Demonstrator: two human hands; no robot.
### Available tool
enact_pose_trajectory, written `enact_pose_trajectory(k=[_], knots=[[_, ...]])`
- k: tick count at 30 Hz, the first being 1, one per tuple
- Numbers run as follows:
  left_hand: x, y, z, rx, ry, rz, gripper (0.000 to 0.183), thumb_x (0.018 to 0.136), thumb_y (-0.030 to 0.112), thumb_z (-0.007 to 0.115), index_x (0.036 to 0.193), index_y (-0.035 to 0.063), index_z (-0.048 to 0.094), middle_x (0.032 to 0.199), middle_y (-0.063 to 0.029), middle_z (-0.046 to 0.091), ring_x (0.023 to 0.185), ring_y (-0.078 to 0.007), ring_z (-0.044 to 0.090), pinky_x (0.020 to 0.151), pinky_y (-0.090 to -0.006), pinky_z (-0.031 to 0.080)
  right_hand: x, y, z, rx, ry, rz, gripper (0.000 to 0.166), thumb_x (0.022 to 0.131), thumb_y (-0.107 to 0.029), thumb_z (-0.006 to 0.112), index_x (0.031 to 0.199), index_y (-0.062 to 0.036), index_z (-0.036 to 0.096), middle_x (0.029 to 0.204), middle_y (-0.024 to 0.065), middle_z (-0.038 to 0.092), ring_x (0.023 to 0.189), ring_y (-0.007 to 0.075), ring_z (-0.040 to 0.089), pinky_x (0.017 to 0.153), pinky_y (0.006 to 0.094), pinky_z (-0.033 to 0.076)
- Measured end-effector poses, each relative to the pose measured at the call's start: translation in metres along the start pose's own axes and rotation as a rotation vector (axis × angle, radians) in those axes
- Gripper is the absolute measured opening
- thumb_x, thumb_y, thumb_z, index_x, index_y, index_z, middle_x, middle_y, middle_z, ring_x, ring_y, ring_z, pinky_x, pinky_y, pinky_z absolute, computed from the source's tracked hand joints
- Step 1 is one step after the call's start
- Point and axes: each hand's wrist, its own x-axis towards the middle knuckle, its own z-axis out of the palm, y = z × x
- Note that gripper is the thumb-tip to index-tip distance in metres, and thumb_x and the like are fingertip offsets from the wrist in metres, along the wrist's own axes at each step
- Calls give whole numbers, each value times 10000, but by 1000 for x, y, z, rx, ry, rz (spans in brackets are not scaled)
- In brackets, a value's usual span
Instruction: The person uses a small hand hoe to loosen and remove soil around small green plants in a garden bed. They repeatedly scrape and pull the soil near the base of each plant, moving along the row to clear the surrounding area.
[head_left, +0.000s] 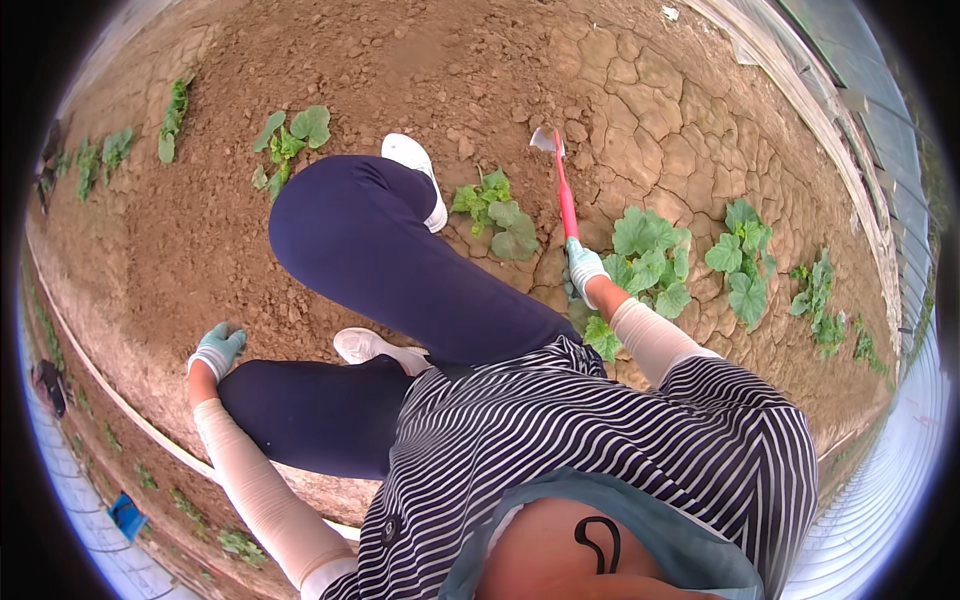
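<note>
My right hand (583, 268), in a white and pale green work glove, is closed around the red handle of a small hand hoe (566, 199). The hoe's metal blade (543, 141) rests at loosened soil beside cracked ground. A leafy green plant (651, 251) grows just right of that hand, and a smaller plant (514, 229) stands between the hoe and my white shoe (409, 152). My left hand (218, 349), gloved alike, hangs by my knee over the soil, with its fingers somewhat bent and nothing seen in it.
More plants stand in a row to the right (742, 259) and left (287, 148). Crumbled soil lies ahead of me. Plastic sheeting (810, 97) edges the bed at upper right. A pale strip (139, 409) crosses the lower left, with a blue object (127, 516) beyond it.
</note>
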Motion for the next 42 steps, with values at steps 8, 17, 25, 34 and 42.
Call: enact_pose_trajectory(k=[8,17,25,34,42], knots=[[-6,20,-5,54,2,4,299,1004,258,632,1154,1,665,914,-90,726,776,-185,657,751,-340,540,5,-30,-33,151,134,-217,536,1019,-583,489,924,-72,623,665,60,592,485,194,520,440,380,416],[3,5,7,-100,-33,-48,293,1039,253,592,1226,29,615,905,-94,715,764,-194,676,689,-335,549,72,-185,-47,428,84,-259,509,1023,-553,520,854,-75,573,614,56,546,430,203,508,408,384,391],[-71,-132,-7,-733,91,-134,470,1008,411,619,1328,68,594,1081,-149,716,922,-262,709,743,-390,578,148,-315,-78,288,142,-356,507,1018,-577,501,890,-93,578,607,40,534,457,201,524,445,388,426],[-113,-55,36,-1054,150,-410,714,892,569,737,1324,20,589,1151,-162,704,994,-278,682,892,-442,572,188,-236,10,123,129,-211,608,1046,-582,422,1021,-9,625,682,102,616,473,245,585,451,417,472],[-112,-89,22,-996,62,-474,790,882,668,688,1350,42,572,1224,-190,658,1066,-320,655,949,-487,545,126,-48,10,-69,131,-174,631,1012,-589,499,1083,17,661,829,204,699,705,313,678,686,423,546]])
